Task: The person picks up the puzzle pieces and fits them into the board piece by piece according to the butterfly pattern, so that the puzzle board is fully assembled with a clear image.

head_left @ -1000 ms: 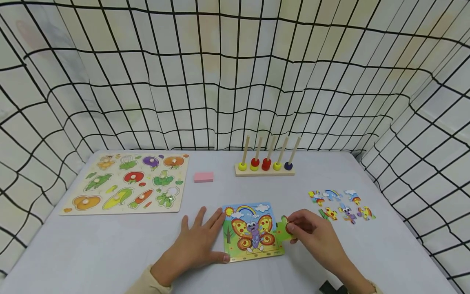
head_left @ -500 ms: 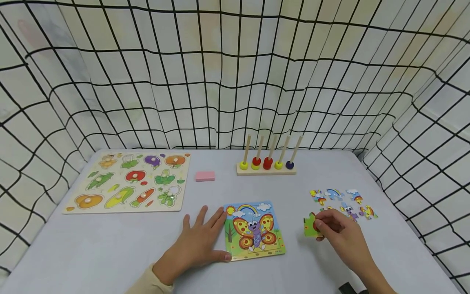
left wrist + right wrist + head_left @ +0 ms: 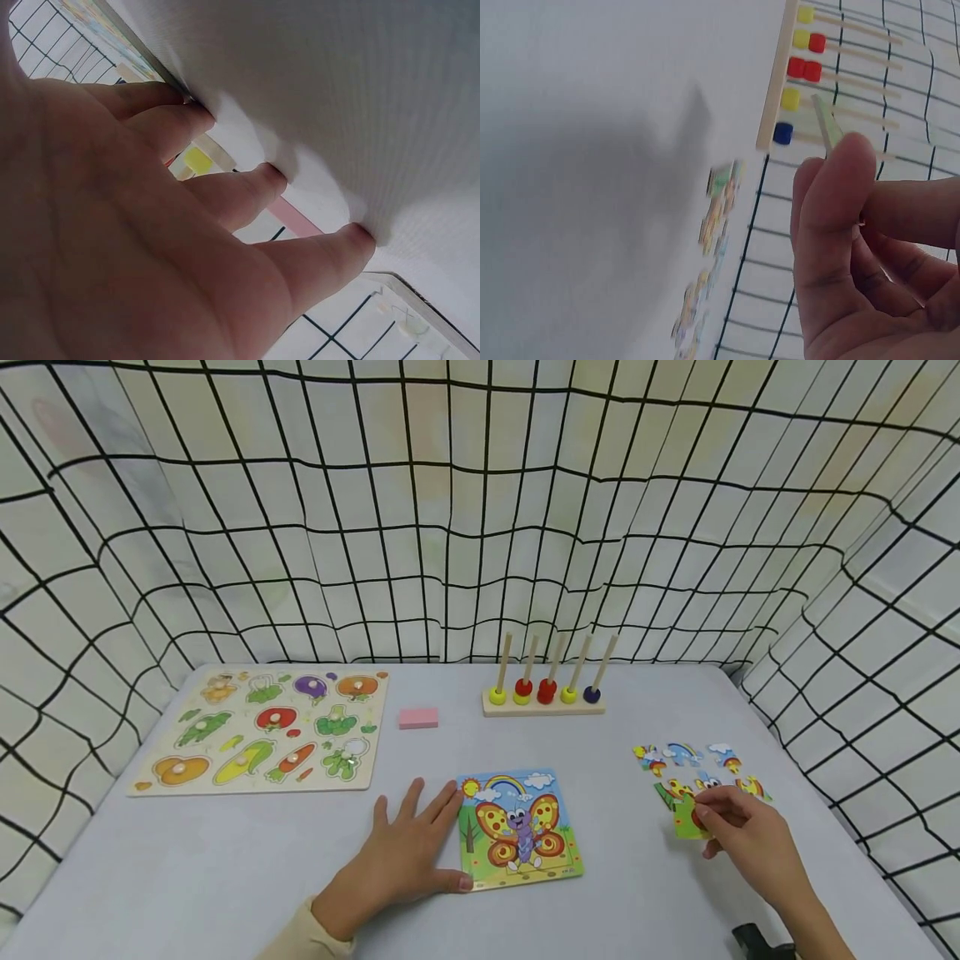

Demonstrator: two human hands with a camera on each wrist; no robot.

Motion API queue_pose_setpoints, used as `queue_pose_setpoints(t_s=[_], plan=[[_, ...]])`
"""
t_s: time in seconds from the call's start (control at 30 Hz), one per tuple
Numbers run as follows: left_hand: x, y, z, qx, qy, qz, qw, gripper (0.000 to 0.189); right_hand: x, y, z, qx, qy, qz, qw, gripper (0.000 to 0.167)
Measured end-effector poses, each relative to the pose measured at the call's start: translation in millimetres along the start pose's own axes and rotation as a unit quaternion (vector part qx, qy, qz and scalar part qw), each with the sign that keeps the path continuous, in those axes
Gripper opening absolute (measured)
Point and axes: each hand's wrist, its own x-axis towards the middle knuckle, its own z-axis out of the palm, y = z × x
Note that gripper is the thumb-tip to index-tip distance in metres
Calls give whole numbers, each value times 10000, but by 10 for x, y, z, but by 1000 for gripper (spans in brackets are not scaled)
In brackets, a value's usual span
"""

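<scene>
A square butterfly puzzle board (image 3: 558,867) lies flat in front of me in the head view. My left hand (image 3: 401,856) is spread on the tablecloth along its left side, with thumb and index finger at the board's edge. In the left wrist view, straight fingertips (image 3: 356,238) rest on the white cloth. Off to the right, my right hand (image 3: 750,843) pinches a green jigsaw piece (image 3: 686,821) between thumb and fingers. It is held above the cloth, edge-on in the right wrist view. Loose jigsaw pieces (image 3: 682,754) lie just beyond that hand, which partly hides some.
At the back left lies a vegetable peg puzzle (image 3: 251,760), with a pink block (image 3: 418,718) to its right. A bead-peg counting stand (image 3: 543,710) stands at the back centre. Black netting (image 3: 480,535) over white sheeting rises around the table.
My right hand has carried the green jigsaw piece away from the board's right edge, rightward to the loose pieces. My left hand has stayed at the board's left side.
</scene>
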Motion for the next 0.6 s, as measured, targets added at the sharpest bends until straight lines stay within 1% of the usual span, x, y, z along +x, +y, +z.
queue_pose_setpoints(t_s=[0.13,0.2,0.33,0.47,0.6], plan=[[3,0,3,-15,-17,6,10000,114,24,66,-109,-576,-178,213,9980,23],[4,3,2,-11,-28,4,10000,114,37,89,-151,-773,-276,271,9963,23],[5,5,-2,-1,-51,-16,10000,114,62,129,-209,-1110,-352,269,9928,22],[4,4,-7,-10,-68,-33,10000,114,102,168,-232,-1323,-437,269,9899,22],[2,10,-14,-25,-64,-21,10000,114,140,195,-225,-1397,-547,294,9882,22]])
